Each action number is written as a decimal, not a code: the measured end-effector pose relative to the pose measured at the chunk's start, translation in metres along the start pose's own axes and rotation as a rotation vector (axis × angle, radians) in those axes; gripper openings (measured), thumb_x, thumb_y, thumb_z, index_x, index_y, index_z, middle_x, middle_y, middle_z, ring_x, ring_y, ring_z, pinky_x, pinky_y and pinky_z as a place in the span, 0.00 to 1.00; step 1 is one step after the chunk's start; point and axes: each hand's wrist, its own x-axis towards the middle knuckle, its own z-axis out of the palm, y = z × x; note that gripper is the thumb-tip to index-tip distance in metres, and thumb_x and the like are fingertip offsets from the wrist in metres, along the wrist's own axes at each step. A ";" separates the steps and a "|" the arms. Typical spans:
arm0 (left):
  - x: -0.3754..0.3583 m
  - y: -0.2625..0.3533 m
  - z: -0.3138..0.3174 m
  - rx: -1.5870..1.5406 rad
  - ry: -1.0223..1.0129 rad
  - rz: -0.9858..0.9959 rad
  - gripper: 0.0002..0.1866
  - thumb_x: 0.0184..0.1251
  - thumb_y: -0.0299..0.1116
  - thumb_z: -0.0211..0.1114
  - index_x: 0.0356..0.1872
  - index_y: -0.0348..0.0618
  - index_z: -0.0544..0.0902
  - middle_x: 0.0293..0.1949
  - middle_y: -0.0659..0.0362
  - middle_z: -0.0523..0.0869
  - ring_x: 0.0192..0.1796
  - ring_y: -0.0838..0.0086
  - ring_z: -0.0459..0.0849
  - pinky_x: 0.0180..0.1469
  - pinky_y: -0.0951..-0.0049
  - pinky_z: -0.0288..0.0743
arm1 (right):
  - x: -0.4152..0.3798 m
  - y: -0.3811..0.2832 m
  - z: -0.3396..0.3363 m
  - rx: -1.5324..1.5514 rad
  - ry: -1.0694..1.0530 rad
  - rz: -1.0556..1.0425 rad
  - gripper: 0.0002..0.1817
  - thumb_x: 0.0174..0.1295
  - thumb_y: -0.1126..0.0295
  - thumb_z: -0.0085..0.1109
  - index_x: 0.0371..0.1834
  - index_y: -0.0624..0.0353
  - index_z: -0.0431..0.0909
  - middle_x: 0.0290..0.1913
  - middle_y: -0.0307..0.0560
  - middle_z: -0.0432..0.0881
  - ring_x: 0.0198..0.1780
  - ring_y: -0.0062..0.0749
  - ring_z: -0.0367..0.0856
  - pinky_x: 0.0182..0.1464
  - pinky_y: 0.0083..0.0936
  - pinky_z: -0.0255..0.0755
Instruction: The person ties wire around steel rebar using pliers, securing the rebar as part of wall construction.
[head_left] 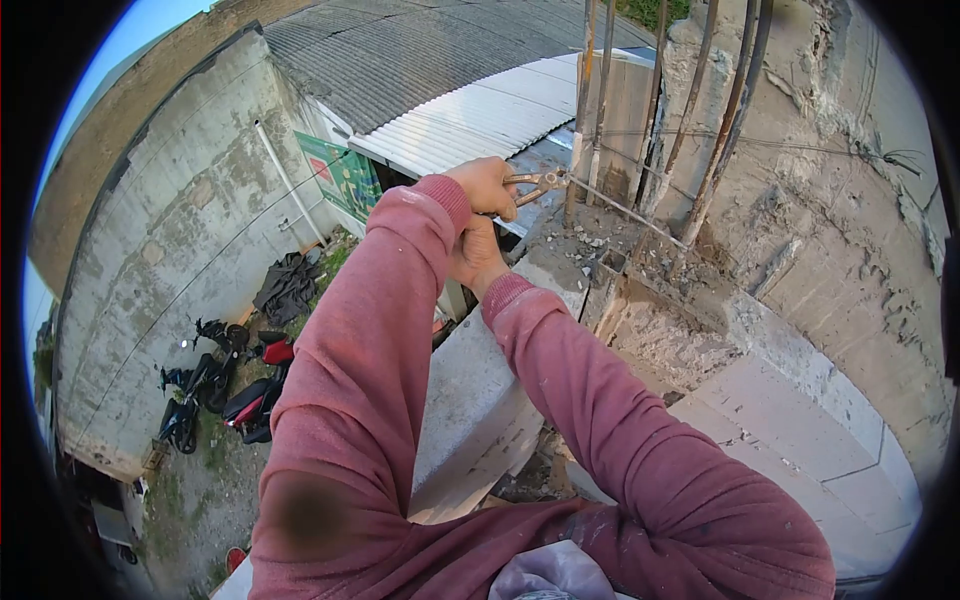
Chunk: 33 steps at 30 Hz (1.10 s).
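My left hand (488, 187) is closed round the handles of worn metal pincers (538, 183). Their jaws meet the corner of a thin steel stirrup (630, 212), beside an upright rusty rebar (583, 110). Whether wire sits between the jaws is too small to tell. Just below, my right hand (476, 258) is closed up against the left wrist. Its fingers are mostly hidden, so what it grips does not show. More upright rebars (700, 85) rise from the rough concrete inside the stirrup.
A block wall top (470, 400) runs beneath my arms, with a drop to a yard on the left. Motorcycles (205, 375) stand below by a stained wall (190, 220). Corrugated roofing (400, 60) lies ahead. Rough plastered wall (830, 200) rises at right, with loose wire ends (900, 160) sticking out.
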 end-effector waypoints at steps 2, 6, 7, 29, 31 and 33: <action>0.007 -0.001 -0.004 -0.051 -0.034 0.016 0.20 0.36 0.30 0.72 0.34 0.38 0.79 0.24 0.55 0.82 0.30 0.70 0.80 0.34 0.70 0.72 | -0.005 -0.004 0.018 0.016 -0.010 -0.006 0.19 0.53 0.63 0.60 0.48 0.58 0.76 0.51 0.48 0.79 0.54 0.38 0.76 0.60 0.38 0.68; 0.003 -0.001 0.004 -0.080 -0.036 0.001 0.17 0.36 0.31 0.72 0.31 0.36 0.80 0.24 0.54 0.82 0.30 0.68 0.80 0.34 0.69 0.73 | 0.006 0.010 0.013 0.145 -0.063 -0.053 0.18 0.54 0.65 0.57 0.48 0.56 0.75 0.49 0.45 0.79 0.52 0.38 0.77 0.59 0.37 0.70; 0.000 0.001 0.006 -0.085 -0.015 -0.002 0.15 0.36 0.31 0.72 0.28 0.36 0.81 0.24 0.53 0.83 0.30 0.66 0.81 0.34 0.68 0.74 | 0.004 0.013 0.013 0.164 -0.051 -0.061 0.18 0.54 0.64 0.56 0.48 0.56 0.75 0.49 0.45 0.79 0.52 0.38 0.77 0.58 0.37 0.71; -0.023 0.080 0.055 -1.292 -0.112 0.008 0.19 0.68 0.44 0.58 0.41 0.33 0.75 0.30 0.58 0.82 0.26 0.84 0.77 0.30 0.79 0.77 | -0.177 -0.128 0.090 0.380 -0.054 0.256 0.15 0.67 0.66 0.46 0.50 0.66 0.69 0.29 0.40 0.75 0.33 0.32 0.75 0.44 0.30 0.75; -0.006 0.069 0.073 -1.316 -0.137 0.066 0.13 0.66 0.34 0.58 0.45 0.34 0.74 0.32 0.58 0.83 0.25 0.83 0.79 0.28 0.82 0.75 | -0.183 -0.129 0.091 0.147 0.095 0.204 0.20 0.68 0.67 0.44 0.57 0.71 0.64 0.34 0.44 0.77 0.41 0.36 0.77 0.49 0.33 0.75; -0.013 0.069 0.078 -1.248 -0.096 0.024 0.12 0.66 0.31 0.57 0.47 0.35 0.74 0.34 0.55 0.84 0.26 0.80 0.81 0.30 0.80 0.76 | -0.187 -0.142 0.066 -0.041 0.041 0.303 0.28 0.64 0.70 0.44 0.66 0.72 0.56 0.50 0.54 0.78 0.57 0.44 0.74 0.61 0.43 0.69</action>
